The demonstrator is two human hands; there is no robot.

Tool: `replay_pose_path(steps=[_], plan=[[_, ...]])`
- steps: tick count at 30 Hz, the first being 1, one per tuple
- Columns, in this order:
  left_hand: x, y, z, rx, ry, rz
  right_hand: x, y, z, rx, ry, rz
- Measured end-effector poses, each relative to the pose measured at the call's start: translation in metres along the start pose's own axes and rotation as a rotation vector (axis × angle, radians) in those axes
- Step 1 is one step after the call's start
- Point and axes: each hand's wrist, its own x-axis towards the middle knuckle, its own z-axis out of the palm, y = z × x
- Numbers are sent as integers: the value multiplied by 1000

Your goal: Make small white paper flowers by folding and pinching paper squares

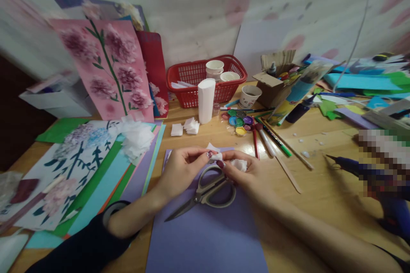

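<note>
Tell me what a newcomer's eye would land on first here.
Probably the pink flower picture, standing at the back left. Next, the red basket holding paper cups, at the back centre. Then the scissors on the purple sheet, by the left hand and right hand pinching white paper.

Single head-mounted view, worn by you, facing forward and down at your hands (205, 166), desk (307, 222) close below.
</note>
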Motion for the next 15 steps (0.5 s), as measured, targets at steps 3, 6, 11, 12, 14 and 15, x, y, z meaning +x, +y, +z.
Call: replay_pose_path(steps=[3, 6, 11, 12, 14, 15], plan=[[0, -2, 0, -22, 2, -22, -1, 1, 0, -5, 2, -2], [0, -2, -1, -18, -2, -19, -1, 2, 0, -19, 7, -4], [-3, -1, 1, 29, -55, 110, 1, 3, -2, -51, 15, -43], [-3, -1, 1, 58, -56, 140, 1, 3, -2, -51, 10, -45], [-4, -2, 1, 113, -34, 168, 1, 2, -1, -52, 6, -43], [-3, -3, 0, 124, -14, 162, 1, 1, -1, -56, 5, -42]])
